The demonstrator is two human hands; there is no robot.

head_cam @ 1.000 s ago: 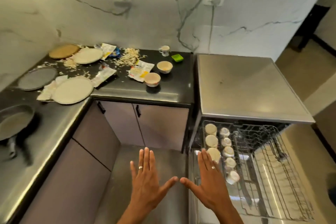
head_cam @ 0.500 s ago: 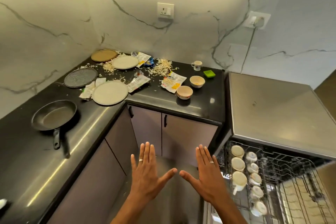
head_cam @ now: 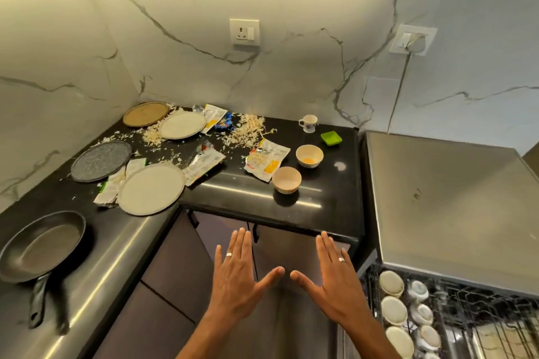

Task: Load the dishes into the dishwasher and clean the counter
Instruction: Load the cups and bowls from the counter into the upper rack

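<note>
My left hand (head_cam: 237, 280) and my right hand (head_cam: 335, 280) are held flat in front of me, fingers straight, thumbs nearly touching, holding nothing. They hover below the black counter's front edge (head_cam: 262, 220). On the counter lie a large cream plate (head_cam: 151, 188), a second cream plate (head_cam: 182, 125), a grey speckled plate (head_cam: 100, 160), a tan plate (head_cam: 145, 114), two cream bowls (head_cam: 286, 179) (head_cam: 309, 155), a small mug (head_cam: 309, 123) and a black frying pan (head_cam: 40, 245). The dishwasher rack (head_cam: 455, 320) at lower right holds several cups and bowls.
Food flakes (head_cam: 245, 128) and torn wrappers (head_cam: 267, 162) litter the counter. A green dish (head_cam: 331, 138) sits near the mug. The steel dishwasher top (head_cam: 449, 201) stands right of the counter. Cabinet doors (head_cam: 221, 233) are below the counter.
The view has tilted up and left from the dishwasher rack toward the counter. Both hands have stayed flat and empty in front of me.
</note>
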